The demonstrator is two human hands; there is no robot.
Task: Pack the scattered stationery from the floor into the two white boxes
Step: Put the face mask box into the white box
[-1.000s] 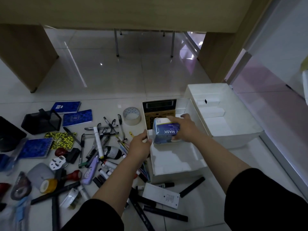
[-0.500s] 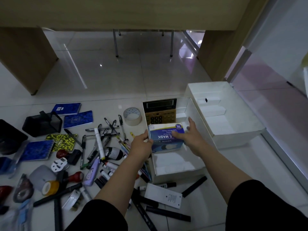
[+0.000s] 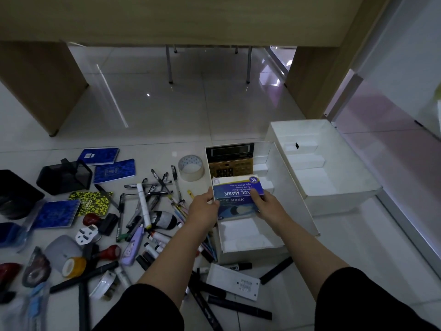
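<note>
1. Two white boxes: near box point(image 3: 267, 244), far box point(image 3: 338, 192).
2. One mask box point(image 3: 238, 199).
3. One calculator point(image 3: 230, 161).
4. Three blue notebooks: point(image 3: 99, 156), point(image 3: 114, 170), point(image 3: 56, 213).
5. One yellow-black notebook point(image 3: 91, 203).
6. Two hands: left point(image 3: 202, 209), right point(image 3: 268, 206).
7. One tape roll point(image 3: 191, 168) by the near box.

Two arms in view, both bare from elbow down. Left hand point(image 3: 204, 207) bare, no glove, no ring showing. Right hand point(image 3: 268, 206) same, bare, wrist unadorned. Black sleeves point(image 3: 372, 299) end near elbows, short cut, plain dark fabric, no print or logo visible. Left sleeve point(image 3: 143, 309) matches right, loose fit, soft folds at hem.
</note>
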